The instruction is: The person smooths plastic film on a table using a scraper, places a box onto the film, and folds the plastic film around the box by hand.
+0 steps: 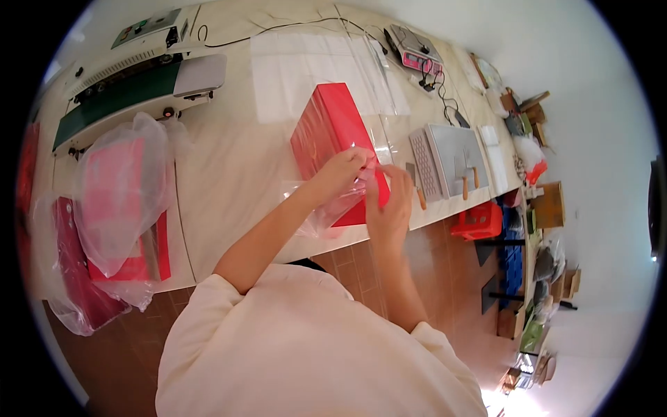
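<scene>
A red box (323,128) stands on the table near its front edge, with clear plastic film (330,212) around its lower part. My left hand (345,170) lies over the front of the box, its fingers closed in a pinch on the film. Close beside it on the right, my right hand (389,201) is at the box's right edge, thumb and fingers bent around the gathered film. The two hands nearly touch at the fingertips.
A sealing machine (125,90) stands at the back left. Plastic-wrapped red boxes (118,201) lie at the left. Flat plastic bags (292,76) are behind the box. A scale (417,48), metal tray (451,156) and wooden-handled tools (465,187) sit to the right; a red stool (478,221) is below.
</scene>
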Demonstrator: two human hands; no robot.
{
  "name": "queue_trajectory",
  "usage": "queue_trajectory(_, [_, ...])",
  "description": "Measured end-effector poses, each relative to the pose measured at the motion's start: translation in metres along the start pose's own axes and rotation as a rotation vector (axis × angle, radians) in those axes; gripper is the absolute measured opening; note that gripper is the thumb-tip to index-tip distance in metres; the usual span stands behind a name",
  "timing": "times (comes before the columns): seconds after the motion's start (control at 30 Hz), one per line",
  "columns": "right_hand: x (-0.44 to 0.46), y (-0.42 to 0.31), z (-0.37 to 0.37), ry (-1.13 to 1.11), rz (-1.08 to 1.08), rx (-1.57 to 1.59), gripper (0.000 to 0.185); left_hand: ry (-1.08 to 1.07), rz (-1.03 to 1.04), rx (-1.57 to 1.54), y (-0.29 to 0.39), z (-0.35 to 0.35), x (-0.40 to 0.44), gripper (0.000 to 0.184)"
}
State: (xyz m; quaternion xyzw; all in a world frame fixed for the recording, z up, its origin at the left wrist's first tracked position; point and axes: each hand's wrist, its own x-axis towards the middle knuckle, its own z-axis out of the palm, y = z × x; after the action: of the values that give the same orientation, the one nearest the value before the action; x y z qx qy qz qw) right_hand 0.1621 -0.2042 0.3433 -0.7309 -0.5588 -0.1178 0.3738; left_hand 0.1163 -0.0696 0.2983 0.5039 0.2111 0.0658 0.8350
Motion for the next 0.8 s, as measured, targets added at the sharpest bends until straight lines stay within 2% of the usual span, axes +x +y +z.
queue_trajectory(0.07, [0.017,0.025,0.014,0.026,0.269,-0.040,0.038,-0.071,0.127,-0.135,-0.017,-0.001,0.007,0.034])
queue_trajectory(0.1, [0.025,0.041,0.022,0.016,0.259,-0.042,0.038,-0.065,0.134,-0.146,-0.021,0.003,0.007,0.034])
queue_trajectory(0.17, [0.044,0.068,0.036,-0.179,0.440,0.053,0.049,0.041,0.095,-0.252,-0.019,0.017,-0.001,0.029])
queue_trajectory(0.2, [0.051,0.075,0.040,-0.200,0.427,0.051,0.049,0.054,0.102,-0.272,-0.024,0.017,-0.003,0.029])
queue_trajectory(0.27, [0.064,0.084,0.046,-0.405,0.501,0.019,0.055,0.028,0.232,-0.138,-0.034,0.017,-0.011,0.040])
queue_trajectory(0.3, [0.061,0.103,0.055,-0.413,0.384,-0.043,0.051,0.049,0.233,-0.162,-0.040,0.019,-0.020,0.040])
queue_trajectory(0.37, [0.064,0.108,0.058,-0.446,0.400,-0.053,0.049,0.369,0.457,0.590,-0.034,0.023,-0.054,0.050])
queue_trajectory(0.4, [0.063,0.110,0.059,-0.448,0.426,-0.065,0.046,0.384,0.443,0.572,-0.035,0.021,-0.067,0.050])
queue_trajectory(0.47, [0.061,0.109,0.058,-0.451,0.398,-0.082,0.045,0.570,0.307,1.187,-0.043,0.010,-0.094,0.053])
queue_trajectory(0.5, [0.062,0.106,0.056,-0.452,0.387,-0.079,0.045,0.566,0.288,1.174,-0.048,0.002,-0.104,0.053])
queue_trajectory(0.57, [0.062,0.110,0.058,-0.444,0.349,-0.065,0.044,0.421,0.116,1.412,-0.060,-0.012,-0.117,0.042])
queue_trajectory(0.6, [0.060,0.110,0.058,-0.456,0.355,-0.067,0.044,0.415,0.106,1.404,-0.069,-0.010,-0.121,0.042])
queue_trajectory(0.67, [0.067,0.092,0.054,-0.410,0.287,-0.147,0.040,0.290,0.343,1.419,-0.084,-0.001,-0.130,0.022])
queue_trajectory(0.7, [0.066,0.091,0.056,-0.373,0.217,-0.138,0.035,0.291,0.336,1.411,-0.089,0.009,-0.134,0.022])
queue_trajectory(0.73, [0.066,0.087,0.055,-0.382,0.216,-0.137,0.035,0.188,0.414,1.305,-0.084,0.026,-0.137,0.019])
queue_trajectory(0.77, [0.069,0.081,0.053,-0.385,0.136,-0.226,0.031,0.088,0.491,1.198,-0.081,0.040,-0.137,0.017])
queue_trajectory(0.8, [0.070,0.077,0.052,-0.384,0.057,-0.315,0.028,0.090,0.489,1.196,-0.084,0.051,-0.133,0.017])
